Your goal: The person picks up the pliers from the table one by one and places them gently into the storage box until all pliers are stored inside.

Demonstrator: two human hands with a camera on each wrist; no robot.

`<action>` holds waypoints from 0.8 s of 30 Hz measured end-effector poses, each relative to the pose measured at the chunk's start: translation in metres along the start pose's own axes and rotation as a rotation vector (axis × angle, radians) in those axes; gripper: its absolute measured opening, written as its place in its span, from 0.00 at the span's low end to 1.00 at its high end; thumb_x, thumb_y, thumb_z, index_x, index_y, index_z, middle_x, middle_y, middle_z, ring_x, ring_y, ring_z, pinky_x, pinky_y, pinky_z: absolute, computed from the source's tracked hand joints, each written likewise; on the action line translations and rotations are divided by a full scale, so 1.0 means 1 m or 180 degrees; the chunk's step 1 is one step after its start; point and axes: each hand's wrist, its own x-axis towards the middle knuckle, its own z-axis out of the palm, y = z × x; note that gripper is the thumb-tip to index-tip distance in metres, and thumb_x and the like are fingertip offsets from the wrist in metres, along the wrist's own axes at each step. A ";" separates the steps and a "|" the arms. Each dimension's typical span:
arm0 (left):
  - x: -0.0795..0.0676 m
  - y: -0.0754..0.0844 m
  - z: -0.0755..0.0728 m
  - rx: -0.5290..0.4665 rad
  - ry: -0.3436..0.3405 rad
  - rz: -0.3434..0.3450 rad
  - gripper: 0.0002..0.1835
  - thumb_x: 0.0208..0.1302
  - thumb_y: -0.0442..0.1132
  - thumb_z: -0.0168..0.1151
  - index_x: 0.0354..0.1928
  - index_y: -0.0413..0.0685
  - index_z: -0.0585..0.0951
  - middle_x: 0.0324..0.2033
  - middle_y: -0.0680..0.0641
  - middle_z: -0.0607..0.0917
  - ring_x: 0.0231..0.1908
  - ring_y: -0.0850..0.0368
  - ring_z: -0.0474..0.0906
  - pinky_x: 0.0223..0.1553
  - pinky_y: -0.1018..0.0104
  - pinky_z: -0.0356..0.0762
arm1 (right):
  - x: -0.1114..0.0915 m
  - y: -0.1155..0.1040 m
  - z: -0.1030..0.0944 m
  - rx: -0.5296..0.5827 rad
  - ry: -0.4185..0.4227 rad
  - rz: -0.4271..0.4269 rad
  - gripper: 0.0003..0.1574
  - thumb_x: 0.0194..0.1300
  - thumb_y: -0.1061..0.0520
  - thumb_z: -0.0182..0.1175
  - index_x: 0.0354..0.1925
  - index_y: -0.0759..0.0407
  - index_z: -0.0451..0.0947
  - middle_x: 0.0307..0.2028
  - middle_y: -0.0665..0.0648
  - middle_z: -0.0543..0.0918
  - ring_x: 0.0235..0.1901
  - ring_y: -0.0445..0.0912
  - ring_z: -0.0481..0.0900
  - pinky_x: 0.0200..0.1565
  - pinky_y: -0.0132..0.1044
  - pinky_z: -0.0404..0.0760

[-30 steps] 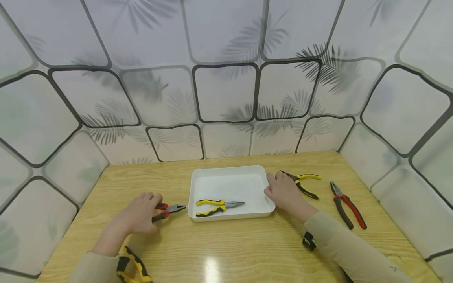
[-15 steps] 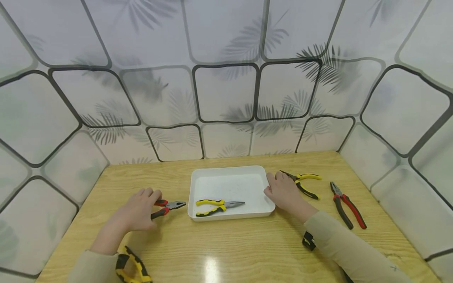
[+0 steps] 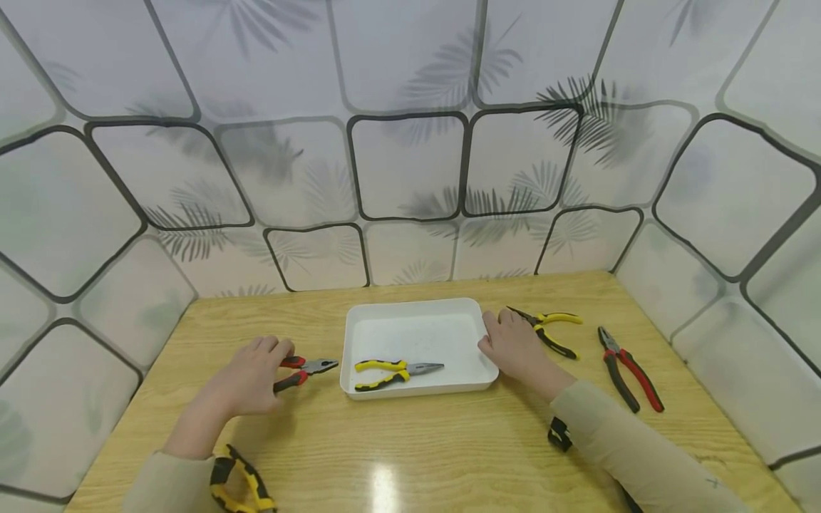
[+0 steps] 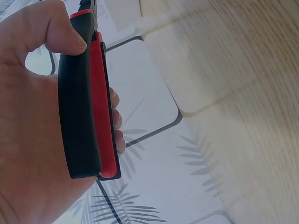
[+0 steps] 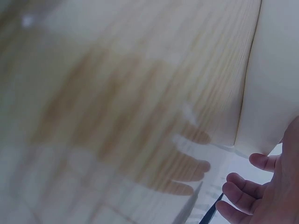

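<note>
Wood-grain counter (image 3: 442, 452) spreads before a white rectangular tray (image 3: 423, 331). Left hand (image 3: 251, 379) grips red-and-black-handled pliers (image 3: 311, 366) beside it; relaxed right hand (image 3: 515, 347) touches its edge.

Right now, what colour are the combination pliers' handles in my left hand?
Black and red handles, clearest in the left wrist view.

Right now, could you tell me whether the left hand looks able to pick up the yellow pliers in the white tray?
Probably not: the left hand holds red-and-black pliers and would likely need to release them, though nothing covers the yellow pliers in the white tray.
</note>
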 end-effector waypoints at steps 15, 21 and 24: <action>0.010 0.007 0.001 -0.0007 0.0198 0.0076 0.33 0.42 0.35 0.74 0.56 0.44 0.78 0.48 0.43 0.81 0.49 0.43 0.78 0.53 0.39 0.78 | 0.002 0.001 0.001 0.0009 -0.0029 0.0025 0.09 0.73 0.54 0.52 0.41 0.59 0.69 0.35 0.62 0.72 0.35 0.55 0.69 0.38 0.49 0.72; 0.015 0.011 0.002 0.0051 0.0247 0.0128 0.32 0.43 0.36 0.76 0.56 0.44 0.79 0.48 0.42 0.81 0.49 0.42 0.79 0.53 0.39 0.79 | 0.002 0.001 0.001 0.0023 -0.0040 0.0032 0.09 0.73 0.54 0.51 0.42 0.60 0.70 0.35 0.62 0.72 0.35 0.55 0.69 0.37 0.49 0.71; 0.017 0.013 0.002 0.0084 0.0235 0.0143 0.32 0.44 0.36 0.77 0.56 0.44 0.79 0.49 0.42 0.81 0.50 0.41 0.79 0.55 0.40 0.79 | 0.001 0.001 0.001 0.0032 -0.0056 0.0029 0.09 0.73 0.54 0.51 0.42 0.59 0.70 0.35 0.61 0.72 0.35 0.55 0.69 0.37 0.49 0.71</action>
